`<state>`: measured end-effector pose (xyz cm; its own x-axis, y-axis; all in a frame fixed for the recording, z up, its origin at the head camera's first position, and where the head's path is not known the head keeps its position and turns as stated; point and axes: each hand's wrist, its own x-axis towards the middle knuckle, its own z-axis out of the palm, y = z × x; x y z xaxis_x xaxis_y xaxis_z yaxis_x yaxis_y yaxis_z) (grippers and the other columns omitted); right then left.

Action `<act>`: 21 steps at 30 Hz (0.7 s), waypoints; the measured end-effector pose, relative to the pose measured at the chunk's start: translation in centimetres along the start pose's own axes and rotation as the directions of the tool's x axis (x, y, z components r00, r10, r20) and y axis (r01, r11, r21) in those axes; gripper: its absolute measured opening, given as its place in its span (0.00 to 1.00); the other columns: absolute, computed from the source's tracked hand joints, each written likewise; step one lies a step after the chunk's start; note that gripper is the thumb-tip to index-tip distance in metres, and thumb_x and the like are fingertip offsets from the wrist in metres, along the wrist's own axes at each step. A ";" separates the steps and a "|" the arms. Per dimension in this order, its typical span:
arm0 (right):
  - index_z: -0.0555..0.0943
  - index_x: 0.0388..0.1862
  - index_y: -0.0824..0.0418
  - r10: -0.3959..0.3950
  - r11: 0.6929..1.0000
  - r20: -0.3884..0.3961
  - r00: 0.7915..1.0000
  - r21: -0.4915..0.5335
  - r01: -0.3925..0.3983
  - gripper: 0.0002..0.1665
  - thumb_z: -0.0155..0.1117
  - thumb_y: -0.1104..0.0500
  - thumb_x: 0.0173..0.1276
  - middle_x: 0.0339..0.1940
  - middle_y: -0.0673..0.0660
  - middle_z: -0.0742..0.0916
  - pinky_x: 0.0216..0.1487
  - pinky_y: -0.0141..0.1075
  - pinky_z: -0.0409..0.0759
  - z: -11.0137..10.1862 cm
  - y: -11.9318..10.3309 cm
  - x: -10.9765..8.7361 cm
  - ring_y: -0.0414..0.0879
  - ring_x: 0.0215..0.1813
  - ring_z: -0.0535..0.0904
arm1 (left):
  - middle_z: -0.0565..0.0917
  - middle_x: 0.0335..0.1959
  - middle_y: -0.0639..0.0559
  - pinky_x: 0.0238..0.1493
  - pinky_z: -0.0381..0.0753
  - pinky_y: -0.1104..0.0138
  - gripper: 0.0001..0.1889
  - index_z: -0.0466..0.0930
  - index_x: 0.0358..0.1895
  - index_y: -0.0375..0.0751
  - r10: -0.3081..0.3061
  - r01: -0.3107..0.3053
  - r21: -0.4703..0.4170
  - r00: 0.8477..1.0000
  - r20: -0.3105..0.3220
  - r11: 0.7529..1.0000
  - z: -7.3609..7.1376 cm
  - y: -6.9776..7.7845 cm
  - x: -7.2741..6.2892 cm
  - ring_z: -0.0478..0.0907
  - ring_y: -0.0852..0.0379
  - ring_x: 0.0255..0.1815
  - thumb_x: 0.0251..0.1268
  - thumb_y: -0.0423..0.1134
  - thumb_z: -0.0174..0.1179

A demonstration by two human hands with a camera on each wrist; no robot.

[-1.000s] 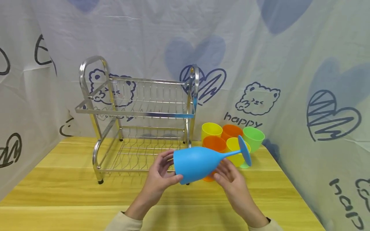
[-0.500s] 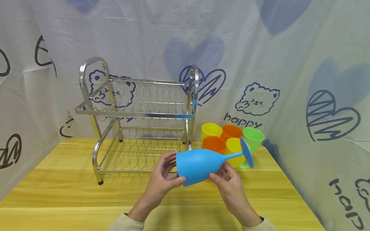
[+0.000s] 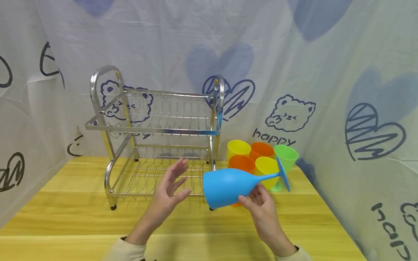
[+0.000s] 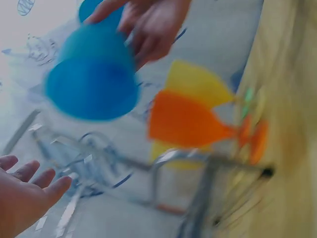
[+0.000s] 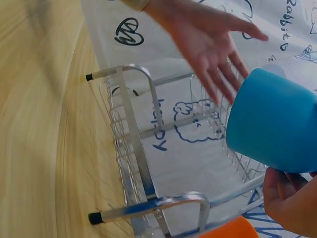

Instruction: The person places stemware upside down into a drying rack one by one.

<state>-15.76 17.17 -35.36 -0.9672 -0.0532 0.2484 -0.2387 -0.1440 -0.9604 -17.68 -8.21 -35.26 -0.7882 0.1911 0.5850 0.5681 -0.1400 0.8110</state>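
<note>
A blue plastic goblet (image 3: pixel 228 186) lies sideways in the air, its mouth to the left and its foot to the upper right. My right hand (image 3: pixel 262 210) holds it from below near the base of the bowl, thumb on the near side. Left of the mouth, apart from the goblet, is my left hand (image 3: pixel 168 194), with fingers spread and nothing in them. In the left wrist view the blurred goblet (image 4: pixel 94 79) shows its mouth. The right wrist view has the goblet's bowl (image 5: pixel 272 121) above the right hand's fingers.
A two-tier metal dish rack (image 3: pixel 160 129) stands on the wooden table (image 3: pixel 81 224), behind the hands. Right of it are several goblets: yellow (image 3: pixel 239 147), orange (image 3: pixel 241 163) and green (image 3: pixel 286 154) ones, some partly hidden by the blue goblet. A printed curtain (image 3: pixel 169 43) hangs behind.
My left hand has let go of the goblet's rim and moved left, its fingers opening. The goblet has shifted slightly right in my right hand.
</note>
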 end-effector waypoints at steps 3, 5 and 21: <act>0.57 0.72 0.70 -0.020 0.999 -0.006 1.000 -0.028 0.020 0.38 0.60 0.70 0.65 0.66 0.67 0.70 0.58 0.34 0.76 -0.3 0.0 0.0 0.45 0.61 0.74 | 0.60 0.71 0.34 0.67 0.64 0.67 0.37 0.52 0.72 0.27 0.061 -0.056 0.112 0.997 -0.040 0.992 -2.2 1.5 0.6 0.60 0.53 0.70 0.58 0.23 0.55; 0.58 0.71 0.70 -0.039 0.998 -0.016 0.999 -0.049 0.038 0.37 0.60 0.71 0.65 0.65 0.66 0.71 0.56 0.34 0.77 -0.6 -0.1 0.1 0.44 0.60 0.74 | 0.60 0.71 0.35 0.66 0.63 0.70 0.37 0.54 0.72 0.28 0.094 -0.082 0.181 0.994 -0.058 0.980 -3.6 2.7 1.0 0.61 0.55 0.70 0.58 0.22 0.55; 0.61 0.69 0.69 -0.224 0.960 -0.032 0.974 -0.179 0.215 0.35 0.59 0.74 0.64 0.61 0.58 0.74 0.56 0.32 0.76 -2.6 -2.5 1.3 0.45 0.58 0.76 | 0.65 0.71 0.49 0.71 0.55 0.64 0.36 0.68 0.68 0.38 0.319 -0.088 0.689 0.922 -0.217 0.720 -12.3 8.7 3.5 0.59 0.56 0.71 0.52 0.24 0.66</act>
<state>-16.61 20.03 -32.98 -0.8915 0.0125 0.4529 -0.4524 0.0270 -0.8914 -18.44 -20.69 -26.20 -0.5969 -0.0789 0.7984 0.6410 0.5516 0.5337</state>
